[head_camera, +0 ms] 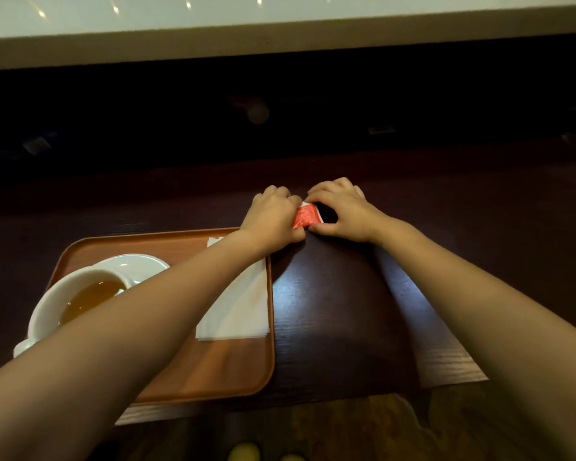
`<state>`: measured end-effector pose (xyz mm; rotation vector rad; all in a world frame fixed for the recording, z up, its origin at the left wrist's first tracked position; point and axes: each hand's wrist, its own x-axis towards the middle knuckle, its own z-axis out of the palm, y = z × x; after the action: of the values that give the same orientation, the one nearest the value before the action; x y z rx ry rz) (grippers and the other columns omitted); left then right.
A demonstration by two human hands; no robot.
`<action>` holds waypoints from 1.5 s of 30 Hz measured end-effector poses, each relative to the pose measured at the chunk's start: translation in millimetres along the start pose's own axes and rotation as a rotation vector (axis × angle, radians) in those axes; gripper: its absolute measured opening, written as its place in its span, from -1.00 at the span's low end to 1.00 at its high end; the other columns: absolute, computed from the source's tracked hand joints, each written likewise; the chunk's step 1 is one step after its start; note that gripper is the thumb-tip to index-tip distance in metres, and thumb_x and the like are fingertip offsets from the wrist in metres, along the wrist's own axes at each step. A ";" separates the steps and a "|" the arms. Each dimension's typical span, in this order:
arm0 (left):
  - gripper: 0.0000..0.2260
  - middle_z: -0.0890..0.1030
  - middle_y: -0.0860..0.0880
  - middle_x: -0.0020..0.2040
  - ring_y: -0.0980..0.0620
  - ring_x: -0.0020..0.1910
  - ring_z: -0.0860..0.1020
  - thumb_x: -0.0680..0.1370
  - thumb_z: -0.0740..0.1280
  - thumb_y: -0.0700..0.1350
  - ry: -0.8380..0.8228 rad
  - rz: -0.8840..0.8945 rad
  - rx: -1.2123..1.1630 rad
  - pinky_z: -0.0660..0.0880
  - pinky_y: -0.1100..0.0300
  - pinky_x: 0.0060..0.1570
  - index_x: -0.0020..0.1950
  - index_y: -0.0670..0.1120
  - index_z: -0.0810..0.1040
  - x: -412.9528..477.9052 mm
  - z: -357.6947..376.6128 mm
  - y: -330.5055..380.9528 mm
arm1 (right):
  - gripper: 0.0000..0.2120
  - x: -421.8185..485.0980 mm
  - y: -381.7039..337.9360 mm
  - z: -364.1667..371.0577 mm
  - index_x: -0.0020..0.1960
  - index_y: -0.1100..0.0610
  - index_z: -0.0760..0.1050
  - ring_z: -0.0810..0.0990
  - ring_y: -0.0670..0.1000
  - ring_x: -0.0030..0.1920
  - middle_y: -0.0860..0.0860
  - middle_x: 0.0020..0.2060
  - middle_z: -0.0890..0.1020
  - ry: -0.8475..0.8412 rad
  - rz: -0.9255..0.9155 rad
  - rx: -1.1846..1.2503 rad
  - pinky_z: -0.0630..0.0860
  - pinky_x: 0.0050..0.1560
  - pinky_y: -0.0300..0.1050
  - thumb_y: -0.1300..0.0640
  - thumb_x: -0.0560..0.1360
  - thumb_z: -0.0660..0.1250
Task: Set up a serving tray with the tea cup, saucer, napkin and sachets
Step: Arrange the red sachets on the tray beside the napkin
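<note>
An orange-brown tray (226, 371) lies on the dark wooden table at the left. On it a white cup of amber tea (80, 294) stands on a white saucer (137, 264), with a folded white napkin (243, 307) along the tray's right side. Just beyond the tray's far right corner, a red sachet (307, 216) rests on the table between both hands. My left hand (273, 214) grips its left end with curled fingers. My right hand (343, 211) pinches its right side, thumb below and fingers above. My left forearm crosses over the tray and hides part of the cup and saucer.
The dark table (340, 311) stretches right of the tray, its front edge near me. Behind it runs a dark recess under a pale counter (280, 31). Small dim items lie in the recess, too dark to identify.
</note>
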<state>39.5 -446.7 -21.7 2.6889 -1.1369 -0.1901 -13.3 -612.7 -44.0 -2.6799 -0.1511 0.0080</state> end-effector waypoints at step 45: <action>-0.75 0.56 -0.06 0.05 0.06 -0.12 0.46 0.45 0.36 -0.19 0.088 -0.271 -0.499 0.41 0.23 -0.06 0.12 -0.09 0.53 -216.2 -2.7 -27.2 | -0.60 -118.1 -186.8 59.7 0.18 0.06 0.44 0.45 -0.05 -0.06 -0.07 0.02 0.40 -0.096 0.100 0.099 0.41 -0.04 -0.20 0.10 0.37 0.43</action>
<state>-91.0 -272.1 -18.3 2.3578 -0.5934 -0.3430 -152.1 -432.7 -17.4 -2.5863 -0.0458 0.1712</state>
